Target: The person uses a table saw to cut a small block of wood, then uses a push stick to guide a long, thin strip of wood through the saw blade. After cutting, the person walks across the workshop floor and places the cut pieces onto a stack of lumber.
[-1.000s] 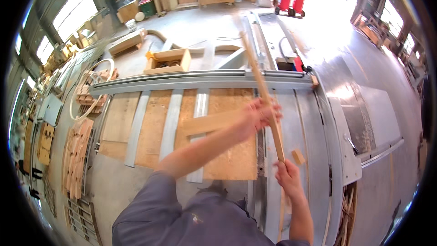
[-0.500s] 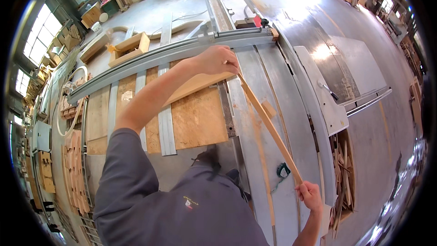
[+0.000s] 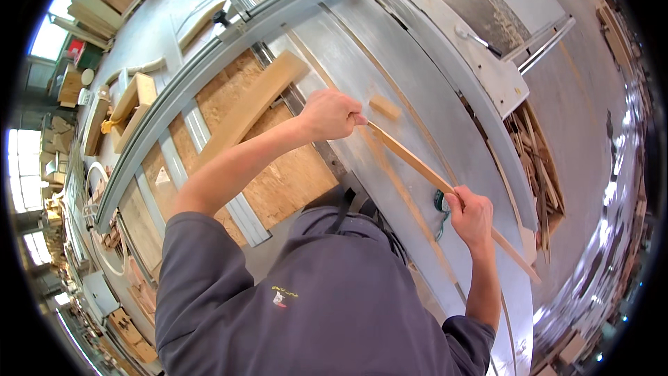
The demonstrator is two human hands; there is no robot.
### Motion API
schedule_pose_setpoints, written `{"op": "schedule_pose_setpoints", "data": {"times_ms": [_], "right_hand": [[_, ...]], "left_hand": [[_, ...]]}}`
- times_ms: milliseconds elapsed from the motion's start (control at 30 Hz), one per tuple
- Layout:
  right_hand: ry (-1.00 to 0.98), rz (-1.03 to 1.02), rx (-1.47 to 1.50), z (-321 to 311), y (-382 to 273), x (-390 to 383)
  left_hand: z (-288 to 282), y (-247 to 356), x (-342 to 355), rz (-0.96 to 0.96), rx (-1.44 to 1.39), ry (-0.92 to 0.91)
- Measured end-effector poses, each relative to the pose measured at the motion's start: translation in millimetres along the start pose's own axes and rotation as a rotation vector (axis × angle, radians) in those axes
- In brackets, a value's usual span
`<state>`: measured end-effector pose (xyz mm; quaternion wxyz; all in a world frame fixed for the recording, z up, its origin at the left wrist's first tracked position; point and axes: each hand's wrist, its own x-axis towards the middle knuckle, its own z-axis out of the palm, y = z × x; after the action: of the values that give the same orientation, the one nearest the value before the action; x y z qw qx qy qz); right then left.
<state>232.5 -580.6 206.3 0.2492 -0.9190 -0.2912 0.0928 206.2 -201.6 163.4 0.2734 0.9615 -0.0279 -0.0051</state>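
A long thin wooden strip (image 3: 412, 159) slants across above the grey metal machine table (image 3: 435, 101). My left hand (image 3: 334, 113) is closed on its upper left end. My right hand (image 3: 473, 217) grips it farther down, and the strip's other end sticks out past that hand to the lower right. Partly hidden behind my right fingers, a dark green tape measure (image 3: 440, 202) lies on the table. A small wooden block (image 3: 385, 107) rests just right of my left hand. Beyond my left forearm lies a thicker wooden board (image 3: 254, 101).
A long metal fence rail (image 3: 177, 94) crosses the far left side, above wood panels (image 3: 285, 184) on metal bars. To the right stand a pale machine panel (image 3: 445, 24) and a bin of wood offcuts (image 3: 543, 174). A wooden frame (image 3: 137, 108) sits beyond the rail.
My right hand has moved up along the strip, closer to my left hand, so the strip's end now extends past it. My left hand has come nearer my body. The view has turned.
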Motion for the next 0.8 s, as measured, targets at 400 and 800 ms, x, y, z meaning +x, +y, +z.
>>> {"op": "schedule_pose_setpoints", "data": {"times_ms": [400,800], "right_hand": [[0.08,0.099,-0.233,43,-1,-7],[-0.053,0.387,0.466,13,32,-45]], "left_hand": [[57,1,14,-0.094,0.053,0.078],[30,-38,-2,-0.449,-0.139,0.246]]}}
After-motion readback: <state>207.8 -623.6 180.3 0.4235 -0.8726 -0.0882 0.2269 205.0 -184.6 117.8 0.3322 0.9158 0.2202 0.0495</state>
